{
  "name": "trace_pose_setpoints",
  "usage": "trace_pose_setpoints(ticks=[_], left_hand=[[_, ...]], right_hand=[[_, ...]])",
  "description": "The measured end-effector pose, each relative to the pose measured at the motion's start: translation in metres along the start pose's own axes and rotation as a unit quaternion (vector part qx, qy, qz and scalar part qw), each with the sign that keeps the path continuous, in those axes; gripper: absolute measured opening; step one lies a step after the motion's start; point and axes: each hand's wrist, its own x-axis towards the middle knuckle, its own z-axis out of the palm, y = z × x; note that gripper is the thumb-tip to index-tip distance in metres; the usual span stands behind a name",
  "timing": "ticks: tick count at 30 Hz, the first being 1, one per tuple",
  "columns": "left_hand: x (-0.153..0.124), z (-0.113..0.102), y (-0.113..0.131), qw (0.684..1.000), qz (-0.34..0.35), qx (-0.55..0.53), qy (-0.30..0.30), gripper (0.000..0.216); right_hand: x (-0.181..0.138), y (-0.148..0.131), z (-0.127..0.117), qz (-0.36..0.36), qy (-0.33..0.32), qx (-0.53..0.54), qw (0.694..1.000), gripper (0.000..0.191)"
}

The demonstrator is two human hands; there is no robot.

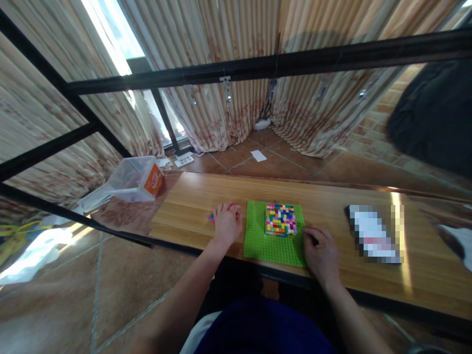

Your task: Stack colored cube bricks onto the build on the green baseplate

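One long wood-grained table (206,189) is bounded on its near side by a dark edge (391,304) and is crossed toward its right end by a strip of sunlight (406,278). Past it, a tiled floor (129,280) is backed by pleated curtains (210,39), parted at the left by a bright window (123,32); a white card (258,156) is left on the tiles. Beyond the table's left end, a clear bin (127,174) with an orange label (154,180) is placed, and small coloured bits (138,183) are glimpsed inside, too unclear to be counted. On the table, a green plate (254,246) is laid, and toward its far side a block (280,220) of many-coloured bricks is built up. The hands are held apart, to either side of the block: loose bricks (211,217) are partly covered by the left hand (226,225), while the right hand (322,250) is rested at the plate's right edge, fingers bent. Whether anything is pinched in either cannot be told. Farther right, a pixelated flat item (374,233) is set down.
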Motion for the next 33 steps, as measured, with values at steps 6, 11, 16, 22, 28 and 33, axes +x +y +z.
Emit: trace_pose_setpoints(ticks=[6, 11, 16, 22, 28, 33], left_hand=[[0.000, 0.003, -0.007, 0.995, 0.033, 0.081, -0.038, 0.016], [0.000, 0.006, -0.006, 0.997, 0.045, 0.054, -0.021, 0.015], [-0.001, 0.004, -0.007, 0.999, 0.037, 0.010, -0.005, 0.010], [0.002, 0.012, 0.001, 0.979, -0.014, -0.205, -0.008, 0.013], [0.002, 0.019, 0.020, 0.922, -0.050, -0.380, -0.047, 0.019], [0.002, 0.019, 0.026, 0.911, -0.060, -0.405, -0.055, 0.012]], right_hand=[[-0.001, 0.002, 0.001, 0.000, 0.002, -0.005, 1.000, 0.025], [-0.001, 0.001, 0.000, 0.005, -0.008, -0.004, 1.000, 0.026], [-0.001, 0.000, 0.000, 0.006, -0.002, 0.001, 1.000, 0.025], [0.000, -0.001, 0.001, 0.015, -0.002, 0.000, 1.000, 0.025], [0.000, -0.005, 0.000, 0.019, 0.003, 0.010, 1.000, 0.022], [0.001, -0.008, -0.002, 0.019, -0.005, 0.014, 1.000, 0.022]])
